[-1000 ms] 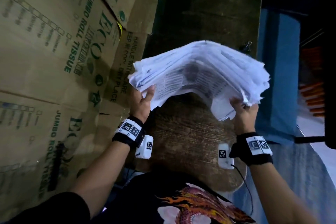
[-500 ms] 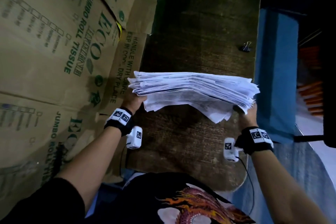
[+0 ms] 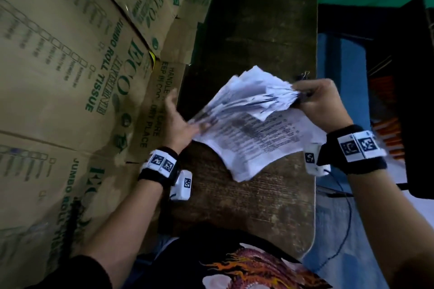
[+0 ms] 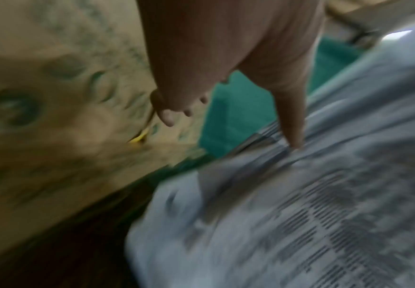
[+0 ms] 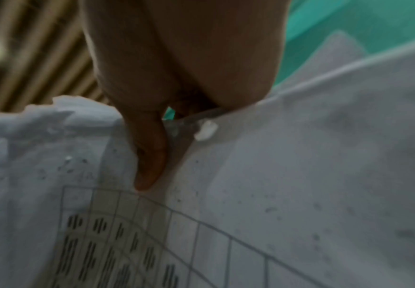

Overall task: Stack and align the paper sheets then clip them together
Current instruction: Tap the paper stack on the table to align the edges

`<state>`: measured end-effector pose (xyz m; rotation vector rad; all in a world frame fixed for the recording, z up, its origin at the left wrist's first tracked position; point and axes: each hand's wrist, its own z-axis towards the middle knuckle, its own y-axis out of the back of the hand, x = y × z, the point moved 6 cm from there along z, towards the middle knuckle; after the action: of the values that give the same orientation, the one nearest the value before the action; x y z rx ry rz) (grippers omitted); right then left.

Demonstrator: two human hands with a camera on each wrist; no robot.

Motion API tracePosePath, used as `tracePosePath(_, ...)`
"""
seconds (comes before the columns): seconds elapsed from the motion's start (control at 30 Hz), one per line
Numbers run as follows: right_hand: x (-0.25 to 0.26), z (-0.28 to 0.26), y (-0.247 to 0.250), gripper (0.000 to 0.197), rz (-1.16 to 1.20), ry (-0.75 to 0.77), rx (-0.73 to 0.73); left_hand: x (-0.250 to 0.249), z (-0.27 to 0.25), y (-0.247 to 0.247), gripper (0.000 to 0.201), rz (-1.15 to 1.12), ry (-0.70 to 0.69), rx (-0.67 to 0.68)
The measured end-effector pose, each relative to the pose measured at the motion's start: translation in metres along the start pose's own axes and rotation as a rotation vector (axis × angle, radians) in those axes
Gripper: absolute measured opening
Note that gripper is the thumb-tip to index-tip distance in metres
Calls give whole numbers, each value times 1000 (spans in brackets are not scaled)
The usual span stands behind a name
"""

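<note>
The stack of printed paper sheets hangs tilted over the dark wooden table, its sheets fanned and uneven. My right hand grips the stack at its far right end, with the thumb pressed on the top sheet. My left hand is at the stack's left edge with fingers relaxed, and one finger touches the paper edge. A small black binder clip lies on the table just behind my right hand, partly hidden.
Large cardboard boxes printed with green text stand close along the table's left side. A blue cloth and dark furniture are to the right. Cables run from the wrist cameras over the table's near right edge.
Both hands held the stack level at its ends. Now the right hand has shifted to the far right end, the stack tilts and fans, and the left hand has released its grip.
</note>
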<state>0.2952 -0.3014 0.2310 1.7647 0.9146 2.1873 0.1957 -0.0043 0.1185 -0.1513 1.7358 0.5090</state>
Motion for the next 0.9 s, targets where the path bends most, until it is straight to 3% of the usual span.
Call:
tracePosePath(0.07,28,9,-6,26,-218,88,58,-40,-3,-25,112,45,-193,252)
tracePosePath(0.13,52,13,-12,26,-355,125,89,-66,-9,-42,95,-29,-210,400)
tracePosePath(0.23,79,8,-18,31,-430,164,94,-85,-13,-42,50,-139,-234,264)
tracePosePath(0.33,77,-2,-18,32,-571,120,154,-76,-13,-38,49,-224,-221,150)
tracePosePath(0.47,28,-18,11,34,-807,-138,229,-63,-10,-24,45,-191,-267,70)
tracePosePath(0.53,2,-27,24,33,-571,-213,175,-51,-6,-19,35,-277,-157,16)
tracePosePath(0.6,-14,-38,23,33,-38,-180,69,-37,0,-13,34,-331,-5,-52)
tracePosePath(0.7,-46,-53,1,50,584,-223,-70,-35,2,-9,50,-380,-35,-49)
tracePosePath(0.77,-57,-56,-19,53,704,-255,-82,-36,1,-9,57,-411,-10,-61)
tracePosePath(0.83,-55,-55,-34,51,697,-246,-73,-32,2,-9,58,-408,32,-87)
tracePosePath(0.9,-54,-51,-37,44,658,-228,-154,-30,3,-7,65,-375,49,-146)
